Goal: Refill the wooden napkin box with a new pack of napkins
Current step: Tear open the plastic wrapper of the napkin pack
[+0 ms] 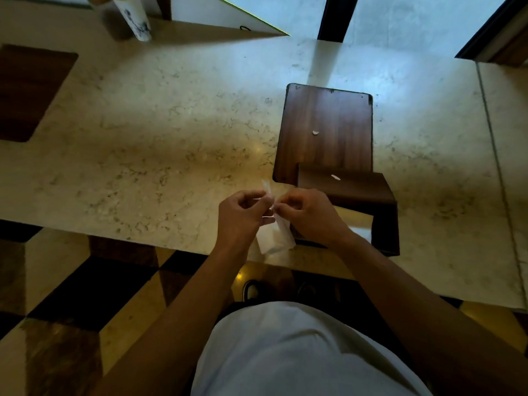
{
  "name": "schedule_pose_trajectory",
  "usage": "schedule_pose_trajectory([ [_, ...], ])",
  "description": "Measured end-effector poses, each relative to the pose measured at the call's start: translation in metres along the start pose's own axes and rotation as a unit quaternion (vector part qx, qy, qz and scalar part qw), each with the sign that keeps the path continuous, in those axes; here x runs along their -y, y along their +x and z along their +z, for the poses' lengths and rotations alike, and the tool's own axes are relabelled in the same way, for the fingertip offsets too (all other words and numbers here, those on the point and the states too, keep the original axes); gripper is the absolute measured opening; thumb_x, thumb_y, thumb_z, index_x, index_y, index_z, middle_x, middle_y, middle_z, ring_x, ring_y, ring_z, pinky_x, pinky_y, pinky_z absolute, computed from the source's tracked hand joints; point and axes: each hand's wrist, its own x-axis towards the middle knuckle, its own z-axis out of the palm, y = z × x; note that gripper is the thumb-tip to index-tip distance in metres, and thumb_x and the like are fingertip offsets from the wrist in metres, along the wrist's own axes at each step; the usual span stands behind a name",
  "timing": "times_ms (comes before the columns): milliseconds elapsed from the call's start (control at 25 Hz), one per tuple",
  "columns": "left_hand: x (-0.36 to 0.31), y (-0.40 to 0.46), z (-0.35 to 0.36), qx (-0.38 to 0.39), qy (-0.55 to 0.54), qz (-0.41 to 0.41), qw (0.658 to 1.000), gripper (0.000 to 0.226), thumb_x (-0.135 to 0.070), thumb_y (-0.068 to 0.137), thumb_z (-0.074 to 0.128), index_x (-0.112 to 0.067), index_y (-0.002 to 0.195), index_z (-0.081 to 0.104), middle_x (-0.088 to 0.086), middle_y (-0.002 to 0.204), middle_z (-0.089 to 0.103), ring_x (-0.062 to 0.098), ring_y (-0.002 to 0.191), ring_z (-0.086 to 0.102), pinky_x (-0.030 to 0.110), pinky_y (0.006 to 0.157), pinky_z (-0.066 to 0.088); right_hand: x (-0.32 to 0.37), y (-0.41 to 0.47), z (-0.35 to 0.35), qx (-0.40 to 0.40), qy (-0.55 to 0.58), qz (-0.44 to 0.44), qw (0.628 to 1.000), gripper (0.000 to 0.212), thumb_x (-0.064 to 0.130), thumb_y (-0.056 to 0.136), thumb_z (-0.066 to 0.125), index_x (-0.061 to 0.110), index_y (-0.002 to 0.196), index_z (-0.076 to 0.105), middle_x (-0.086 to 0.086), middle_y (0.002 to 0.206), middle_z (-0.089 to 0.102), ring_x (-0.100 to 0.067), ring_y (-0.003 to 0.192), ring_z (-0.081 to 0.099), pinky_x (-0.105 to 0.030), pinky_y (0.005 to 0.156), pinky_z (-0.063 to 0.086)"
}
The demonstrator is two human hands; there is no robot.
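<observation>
Marble countertop (171, 132) runs across the view, dimly lit. Above its near edge, the left hand (243, 215) and right hand (311, 215) both pinch the clear wrapper at the top of a white napkin pack (274, 238), fingers curled tight on the plastic. Just right of it stands the dark wooden napkin box (383, 221), open, with something pale showing inside. Its lid (325, 130) lies flat behind it.

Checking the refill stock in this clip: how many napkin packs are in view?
1: the napkin pack is pinched at its top by the left hand and right hand, beside the wooden box. More could be hidden inside.
</observation>
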Motion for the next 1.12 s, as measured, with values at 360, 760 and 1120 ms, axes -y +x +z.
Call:
schedule_pose_trajectory([
  [360, 0.007, -0.004, 0.002, 0.005, 0.053, 0.008, 0.999, 0.026, -0.023, 0.089, 0.075, 0.002, 0.091, 0.068, 0.019, 0.084, 0.075, 0.027, 0.074, 0.076, 0.032, 0.061, 0.062, 0.003, -0.003, -0.009, 0.070, 0.109, 0.043, 0.991, 0.013, 0.031, 0.090, 0.070, 0.025, 0.080, 0.074, 0.011, 0.071, 0.074, -0.002, 0.061, 0.068, -0.012, 0.055, 0.050],
  [760, -0.004, -0.007, -0.002, 0.042, 0.046, 0.023, 0.998, 0.024, -0.026, 0.090, 0.074, -0.003, 0.088, 0.075, 0.010, 0.079, 0.078, 0.023, 0.077, 0.078, 0.030, 0.065, 0.062, 0.009, -0.007, -0.011, 0.088, 0.238, 0.085, 0.963, 0.013, 0.027, 0.086, 0.076, 0.026, 0.072, 0.077, 0.004, 0.070, 0.073, -0.006, 0.064, 0.065, -0.021, 0.064, 0.054],
  [1120, -0.008, -0.002, -0.014, 0.101, 0.055, -0.011, 0.993, 0.013, -0.010, 0.090, 0.072, 0.003, 0.091, 0.074, 0.023, 0.083, 0.076, 0.028, 0.075, 0.077, 0.034, 0.067, 0.064, 0.001, -0.008, -0.013, 0.111, 0.283, 0.139, 0.943, 0.011, 0.024, 0.088, 0.074, 0.013, 0.086, 0.076, -0.007, 0.079, 0.076, -0.015, 0.072, 0.070, -0.032, 0.071, 0.058],
])
